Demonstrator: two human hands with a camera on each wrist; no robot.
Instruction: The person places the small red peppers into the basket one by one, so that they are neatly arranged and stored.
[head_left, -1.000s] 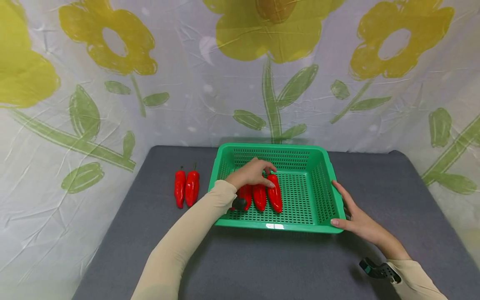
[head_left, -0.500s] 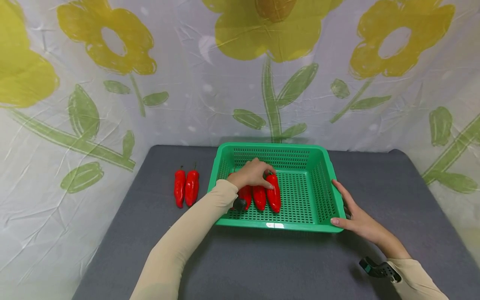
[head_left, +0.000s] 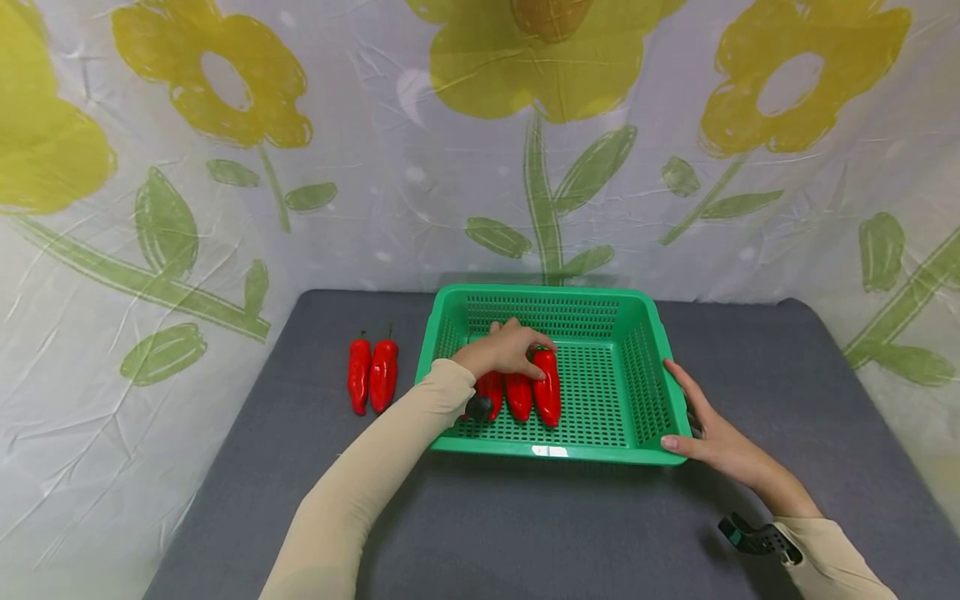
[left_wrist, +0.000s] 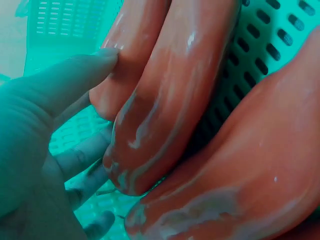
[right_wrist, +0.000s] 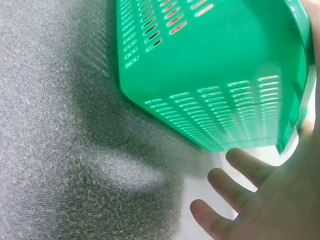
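Note:
Inside a green plastic basket (head_left: 596,457), several red peppers lie side by side. My left hand (head_left: 504,348) reaches in from the left and pinches the rightmost pepper (head_left: 551,400) near its stem end. In the left wrist view, the thumb rests on that pepper (left_wrist: 137,47), with the fingers beyond it. A second pepper (head_left: 519,398) lies just left of it, and a third (head_left: 491,387) is partly covered by my wrist. At the basket's near right corner, my right hand (head_left: 712,442) holds the rim between thumb and index finger; its other fingers extend outside the wall.
Two more red peppers (head_left: 360,375) lie on the dark grey table (head_left: 525,533) left of the basket. A cloth printed with yellow flowers (head_left: 405,217) hangs behind and at both sides. A black band (head_left: 757,540) is on my right wrist.
The rightmost pepper has turned slightly, its lower tip shifting left so it lies straighter beside the others. My left index finger has spread a little. My right hand has stayed on the rim.

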